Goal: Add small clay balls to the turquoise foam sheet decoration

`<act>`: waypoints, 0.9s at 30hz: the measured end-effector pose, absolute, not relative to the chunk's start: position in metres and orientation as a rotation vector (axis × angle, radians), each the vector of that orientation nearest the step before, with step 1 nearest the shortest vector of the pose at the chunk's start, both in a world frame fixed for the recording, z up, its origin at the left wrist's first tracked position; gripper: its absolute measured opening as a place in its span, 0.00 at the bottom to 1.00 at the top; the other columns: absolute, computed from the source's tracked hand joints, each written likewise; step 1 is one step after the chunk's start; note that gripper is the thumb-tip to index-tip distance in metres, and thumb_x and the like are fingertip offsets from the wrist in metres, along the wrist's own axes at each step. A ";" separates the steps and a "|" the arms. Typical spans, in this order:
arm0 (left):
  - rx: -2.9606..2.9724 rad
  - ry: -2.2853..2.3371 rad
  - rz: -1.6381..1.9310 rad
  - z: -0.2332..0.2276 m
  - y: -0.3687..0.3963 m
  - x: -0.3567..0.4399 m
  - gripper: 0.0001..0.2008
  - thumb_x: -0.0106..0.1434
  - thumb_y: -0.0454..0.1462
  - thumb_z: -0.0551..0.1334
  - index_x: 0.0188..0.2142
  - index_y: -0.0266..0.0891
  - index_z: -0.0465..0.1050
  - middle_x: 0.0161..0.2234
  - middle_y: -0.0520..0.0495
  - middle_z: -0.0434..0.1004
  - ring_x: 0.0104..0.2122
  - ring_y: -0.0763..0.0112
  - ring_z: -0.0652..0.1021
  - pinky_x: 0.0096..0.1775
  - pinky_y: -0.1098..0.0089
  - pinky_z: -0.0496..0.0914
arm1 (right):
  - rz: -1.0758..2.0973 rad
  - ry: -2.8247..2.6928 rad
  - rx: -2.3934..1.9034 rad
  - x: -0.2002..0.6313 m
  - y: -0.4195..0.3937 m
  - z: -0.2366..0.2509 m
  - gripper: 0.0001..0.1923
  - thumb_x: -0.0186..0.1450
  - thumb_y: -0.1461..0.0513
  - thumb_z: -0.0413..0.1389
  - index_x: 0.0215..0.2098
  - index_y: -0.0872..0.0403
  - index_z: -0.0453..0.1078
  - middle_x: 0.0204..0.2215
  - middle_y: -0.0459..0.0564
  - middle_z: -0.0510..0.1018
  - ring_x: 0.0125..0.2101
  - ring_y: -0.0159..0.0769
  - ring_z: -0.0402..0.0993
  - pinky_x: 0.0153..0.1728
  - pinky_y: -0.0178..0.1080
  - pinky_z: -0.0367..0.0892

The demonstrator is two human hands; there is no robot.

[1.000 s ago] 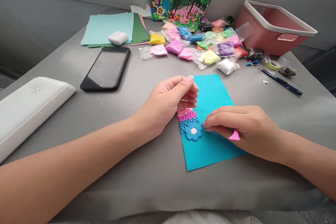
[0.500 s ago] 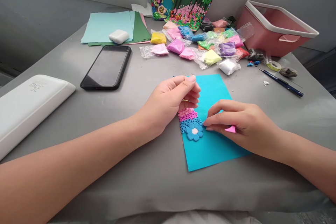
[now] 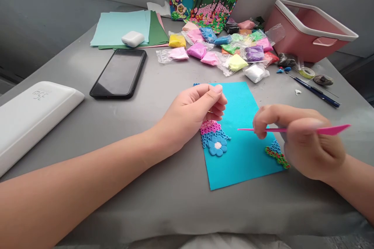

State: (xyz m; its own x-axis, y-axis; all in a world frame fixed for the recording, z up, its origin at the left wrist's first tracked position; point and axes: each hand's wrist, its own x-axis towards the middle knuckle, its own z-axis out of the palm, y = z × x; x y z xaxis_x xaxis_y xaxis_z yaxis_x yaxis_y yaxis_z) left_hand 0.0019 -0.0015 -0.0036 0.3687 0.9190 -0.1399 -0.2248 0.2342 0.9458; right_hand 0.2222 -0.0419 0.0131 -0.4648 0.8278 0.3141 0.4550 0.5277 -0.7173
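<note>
My right hand (image 3: 315, 148) holds a pink clay modelling tool (image 3: 334, 129) level above the blue sheet (image 3: 233, 167), its thin tip pointing left. Over the sheet's left edge, my left hand (image 3: 195, 113) is closed, thumb against curled fingers; whatever it may hold is hidden. Below that hand lie rows of small pink clay rings (image 3: 210, 126) and blue clay rings (image 3: 207, 140). A blue clay flower (image 3: 212, 150) with a white centre sits under them. At the sheet's right corner, blue, red and green clay pieces (image 3: 277, 155) show beside my right hand.
Several bagged clay packets (image 3: 197, 50) lie at the back, near a pink basket (image 3: 304, 42). Decorated panels (image 3: 216, 4) lean on the wall. A phone (image 3: 119, 74), white earbud case (image 3: 133, 39), coloured paper (image 3: 117, 27) and white device (image 3: 37, 113) occupy the left; a dark blue pen-like tool (image 3: 317, 92) lies right.
My right hand has lifted off the clay rings and moved right, turning the pink tool level. The clay at the sheet's right corner now shows. My left hand stays nearly still.
</note>
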 end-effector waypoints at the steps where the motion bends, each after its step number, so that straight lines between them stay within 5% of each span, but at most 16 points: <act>1: 1.040 0.844 0.929 -0.003 -0.002 0.002 0.17 0.72 0.43 0.63 0.27 0.38 0.74 0.27 0.51 0.72 0.30 0.74 0.74 0.36 0.74 0.72 | 0.762 -2.097 -1.050 0.221 -0.042 0.011 0.29 0.77 0.43 0.40 0.31 0.50 0.71 0.25 0.47 0.75 0.26 0.33 0.70 0.27 0.38 0.67; 8: 1.059 0.839 0.926 -0.002 -0.003 0.003 0.17 0.73 0.41 0.62 0.27 0.38 0.73 0.27 0.52 0.72 0.30 0.75 0.73 0.36 0.75 0.71 | 0.837 -2.125 -1.076 0.218 -0.039 0.001 0.28 0.78 0.46 0.44 0.29 0.53 0.72 0.23 0.45 0.77 0.20 0.27 0.65 0.20 0.33 0.58; 27: 1.068 0.844 0.921 -0.003 -0.002 0.003 0.16 0.71 0.43 0.63 0.28 0.38 0.74 0.27 0.52 0.73 0.30 0.74 0.74 0.38 0.73 0.71 | 0.897 -2.158 -1.097 0.218 -0.039 -0.003 0.27 0.78 0.46 0.46 0.30 0.53 0.72 0.24 0.45 0.77 0.22 0.28 0.67 0.24 0.33 0.62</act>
